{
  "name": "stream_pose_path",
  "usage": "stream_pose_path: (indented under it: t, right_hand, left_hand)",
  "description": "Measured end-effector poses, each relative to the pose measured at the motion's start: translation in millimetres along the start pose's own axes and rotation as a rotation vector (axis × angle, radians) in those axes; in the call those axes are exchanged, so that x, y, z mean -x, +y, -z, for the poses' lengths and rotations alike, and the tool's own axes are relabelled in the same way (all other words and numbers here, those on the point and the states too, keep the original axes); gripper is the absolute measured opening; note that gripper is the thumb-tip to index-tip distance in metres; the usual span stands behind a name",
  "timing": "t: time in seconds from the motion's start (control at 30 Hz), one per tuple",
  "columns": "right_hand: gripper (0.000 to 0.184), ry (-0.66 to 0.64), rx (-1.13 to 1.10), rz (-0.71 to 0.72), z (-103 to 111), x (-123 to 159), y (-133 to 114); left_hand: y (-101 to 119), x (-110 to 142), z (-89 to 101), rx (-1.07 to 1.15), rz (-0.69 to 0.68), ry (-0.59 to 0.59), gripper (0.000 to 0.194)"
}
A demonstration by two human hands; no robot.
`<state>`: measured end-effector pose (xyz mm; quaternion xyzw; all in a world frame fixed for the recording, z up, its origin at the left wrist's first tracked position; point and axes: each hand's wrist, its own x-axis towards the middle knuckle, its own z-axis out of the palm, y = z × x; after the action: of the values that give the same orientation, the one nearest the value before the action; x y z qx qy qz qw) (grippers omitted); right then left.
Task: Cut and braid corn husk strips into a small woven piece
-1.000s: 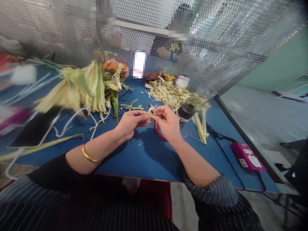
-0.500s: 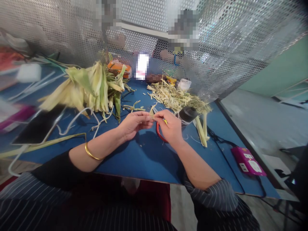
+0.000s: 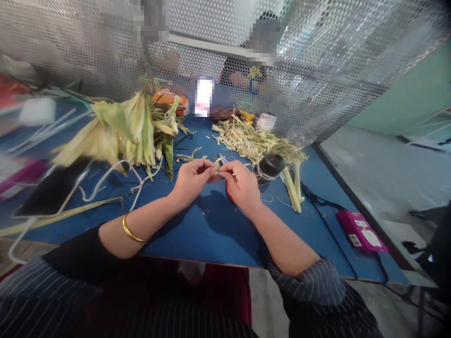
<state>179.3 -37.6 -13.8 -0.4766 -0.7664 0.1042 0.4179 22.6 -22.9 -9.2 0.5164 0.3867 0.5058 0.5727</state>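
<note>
My left hand [image 3: 193, 180] and my right hand [image 3: 241, 185] meet above the middle of the blue table, fingertips pinched together. Between them is a small piece of corn husk [image 3: 218, 161], its pale tip showing over the fingers; most of it is hidden. Beneath my right hand lie scissors, with a red handle [image 3: 229, 191] partly covered by that hand. Just right of it a dark cone of thread [image 3: 270, 166] leans, white thread wound round its base.
A bundle of corn husks [image 3: 130, 124] lies to the left, shredded husk strips [image 3: 246, 138] at the back. Husk pieces [image 3: 292, 188] rest right of the thread cone. A tablet [image 3: 52, 188] with a white cable sits left, a magenta box [image 3: 362, 230] right. A perforated metal screen [image 3: 207, 51] bounds the back.
The husk piece shows less above my fingers than before, and my left hand has turned, its fingers more curled. The whole view has shifted slightly.
</note>
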Motion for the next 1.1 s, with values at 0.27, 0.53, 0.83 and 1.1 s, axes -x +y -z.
stream_pose_path:
  t: [0.27,0.53,0.83,1.1]
  right_hand:
    - [0.009,0.066,-0.279,-0.219,-1,-1,-8]
    - [0.008,0.076,-0.555,-0.405,-7,-1,-1]
    - [0.009,-0.026,-0.411,-0.353,1,-7,1]
    - [0.014,-0.042,-0.417,-0.365,-3,-3,4]
  left_hand:
    - [-7,1,2.1,-0.117,-0.127,-0.006,0.017]
    - [-5,1,1.2,-0.107,-0.076,-0.075,0.016]
    - [-5,-5,11.0,-0.399,-0.080,-0.123,0.012]
    - [-4,-5,8.3,-0.335,-0.054,-0.066,0.009]
